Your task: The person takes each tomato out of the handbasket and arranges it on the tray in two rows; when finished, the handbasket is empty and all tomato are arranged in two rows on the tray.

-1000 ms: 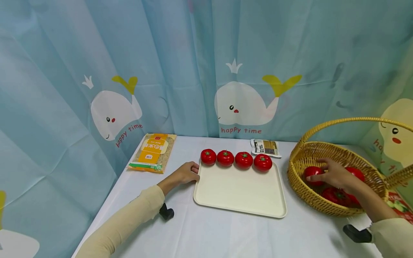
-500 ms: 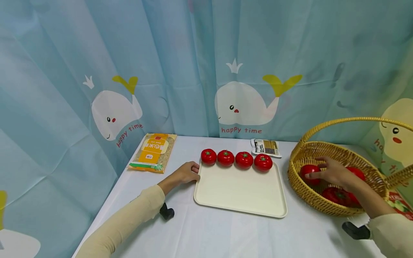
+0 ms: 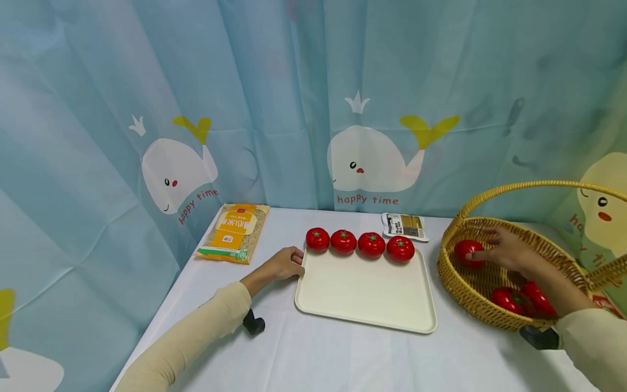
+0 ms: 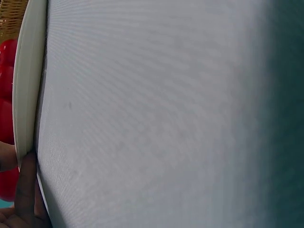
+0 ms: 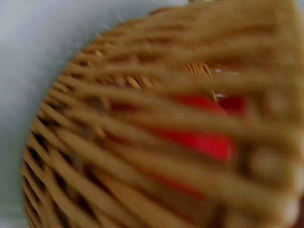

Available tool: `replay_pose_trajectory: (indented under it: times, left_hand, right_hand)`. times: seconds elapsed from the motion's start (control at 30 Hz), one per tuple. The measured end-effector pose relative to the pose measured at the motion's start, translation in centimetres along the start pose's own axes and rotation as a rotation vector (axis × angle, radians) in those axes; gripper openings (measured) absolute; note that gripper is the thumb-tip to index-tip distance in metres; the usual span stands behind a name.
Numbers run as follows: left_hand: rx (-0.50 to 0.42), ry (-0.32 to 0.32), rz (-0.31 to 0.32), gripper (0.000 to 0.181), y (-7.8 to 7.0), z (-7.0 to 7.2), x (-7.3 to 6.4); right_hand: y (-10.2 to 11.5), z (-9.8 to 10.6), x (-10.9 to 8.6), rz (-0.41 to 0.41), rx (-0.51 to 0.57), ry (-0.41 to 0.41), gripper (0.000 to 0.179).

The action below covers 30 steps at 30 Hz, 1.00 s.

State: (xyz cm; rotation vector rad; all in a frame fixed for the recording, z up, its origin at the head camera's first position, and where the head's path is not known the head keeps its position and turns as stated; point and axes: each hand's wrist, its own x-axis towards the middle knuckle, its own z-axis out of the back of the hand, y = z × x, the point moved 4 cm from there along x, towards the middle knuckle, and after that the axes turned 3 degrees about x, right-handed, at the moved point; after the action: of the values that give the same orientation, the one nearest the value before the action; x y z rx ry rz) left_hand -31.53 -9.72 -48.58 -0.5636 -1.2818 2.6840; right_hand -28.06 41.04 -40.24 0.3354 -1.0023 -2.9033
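My left hand (image 3: 281, 263) pinches the left rim of a cream rectangular tray (image 3: 364, 296); the left wrist view has the thumb above the rim and a finger (image 4: 26, 185) below it. Along the tray's far edge, several red tomatoes (image 3: 371, 245) with green stem tops stand in a row. My right hand (image 3: 509, 251) reaches into a wicker basket (image 3: 477, 305) and grips a tomato (image 3: 467, 252) near the basket's left inner wall. More tomatoes (image 3: 509, 300) lie in the basket's near part, partly under my forearm. The right wrist view is filled by blurred wicker (image 5: 142, 118) with red behind it.
A yellow-and-clear bag of grain (image 3: 234, 233) lies at the back left of the white table (image 3: 333, 359). Behind the tray is a small flat packet (image 3: 404, 226). The basket's tall handle (image 3: 529, 184) arches over it. A blue curtain (image 3: 274, 109) hangs behind.
The right hand and its tomato have moved slightly left and up in the basket. Other tomatoes in the basket have shifted toward its near side. The left hand and tray stay put.
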Motion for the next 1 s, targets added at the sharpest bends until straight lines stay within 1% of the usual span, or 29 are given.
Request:
replay_pose_trajectory:
  times: [0.07, 0.13, 0.43, 0.57, 0.77, 1.0]
  left_hand:
    - [0.003, -0.001, 0.001, 0.045, 0.0, 0.0, 0.0]
    - [0.006, -0.001, 0.002, 0.045, 0.0, 0.1, -0.1]
    - [0.011, 0.002, 0.009, 0.045, -0.2, 0.1, -0.1]
    - [0.016, 0.004, 0.008, 0.044, -0.2, 0.0, 0.0]
    - [0.008, -0.005, 0.007, 0.044, -0.2, 0.1, 0.1]
    - [0.012, 0.001, 0.013, 0.044, -0.2, 0.0, 0.2]
  right_hand:
    - [0.0, 0.4, 0.2, 0.002, -0.010, 0.022, 0.097]
    - [0.1, 0.6, 0.3, 0.026, -0.022, 0.042, 0.094]
    - [0.3, 1.0, 0.9, 0.158, -0.061, 0.125, 0.073]
    - [0.4, 1.4, 1.1, 0.195, -0.069, 0.150, 0.063]
    - [0.7, 2.2, 1.3, 0.215, -0.084, 0.167, 0.061]
    - [0.4, 2.2, 1.7, 0.202, -0.092, 0.192, 0.063]
